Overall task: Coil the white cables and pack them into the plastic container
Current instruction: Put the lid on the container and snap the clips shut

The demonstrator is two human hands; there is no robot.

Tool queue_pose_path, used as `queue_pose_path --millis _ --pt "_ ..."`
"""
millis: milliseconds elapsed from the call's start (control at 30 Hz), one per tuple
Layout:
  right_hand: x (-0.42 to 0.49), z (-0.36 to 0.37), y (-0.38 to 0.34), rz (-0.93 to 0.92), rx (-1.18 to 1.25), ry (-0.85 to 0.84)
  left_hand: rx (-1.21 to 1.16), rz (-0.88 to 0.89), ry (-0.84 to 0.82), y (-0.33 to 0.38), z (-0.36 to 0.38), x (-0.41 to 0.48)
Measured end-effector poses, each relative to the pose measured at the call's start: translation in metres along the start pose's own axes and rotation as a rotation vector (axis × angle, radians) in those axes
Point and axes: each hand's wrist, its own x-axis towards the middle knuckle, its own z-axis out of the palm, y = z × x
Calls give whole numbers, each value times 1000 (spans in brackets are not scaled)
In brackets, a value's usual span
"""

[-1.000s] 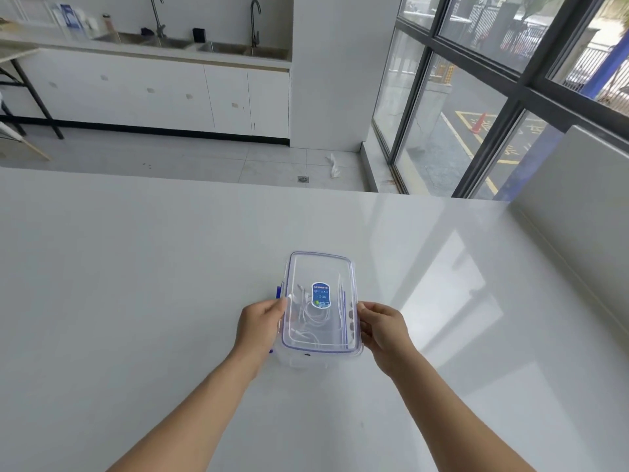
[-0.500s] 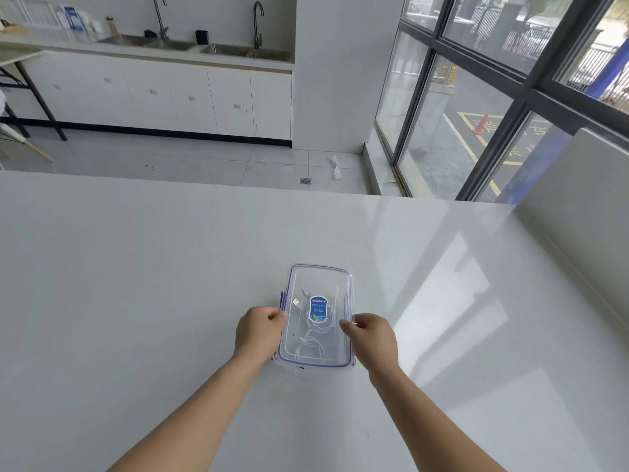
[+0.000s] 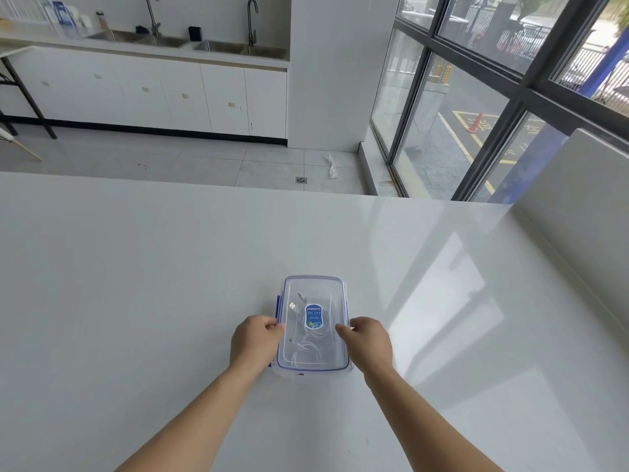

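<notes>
A clear plastic container [image 3: 312,374] stands on the white table [image 3: 136,301], its transparent lid [image 3: 313,291] with a blue seal and a blue oval label lying on top. Coiled white cables [image 3: 308,350] show through the lid, one USB plug near the far left corner. My left hand [image 3: 253,342] grips the container's left side at the blue latch. My right hand [image 3: 367,342] holds the right side, thumb pressed on the lid.
A raised white ledge [image 3: 578,206] runs along the table's right side. Beyond the table's far edge lie a tiled floor, white cabinets with sinks [image 3: 218,47], and large windows [image 3: 476,97].
The lid has settled flat onto the container, which sits lower than a second ago. My right thumb has moved over onto the lid.
</notes>
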Motion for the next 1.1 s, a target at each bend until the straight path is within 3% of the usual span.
queue_pose_path --millis 233,333,400,500,600,800,900,1000,1067,1100 --pt "-1 -1 6 17 81 -54 -68 -34 -52 -4 2 3" --pt "-1 0 9 -21 47 -36 72 54 16 -3 4 0" --pt "-4 2 15 -127 -64 9 173 238 26 -3 8 -4" --pt "-12 10 29 -419 -350 15 443 463 -120 -8 18 -10" --pt "-15 19 40 -498 -597 -66 586 481 -178 -17 27 -14" --pt "-10 26 45 -510 -654 -60 613 446 -163 -22 32 -13" --pt "-12 25 40 -495 -633 -65 550 407 -207 -21 32 -14" --pt "-11 20 37 -490 -592 -90 316 381 -251 -17 29 -12" --pt "-10 18 37 -492 -512 -116 17 322 -141 -17 28 -10" --pt "-10 17 37 -491 -444 -132 -137 207 -53 -16 25 -9"
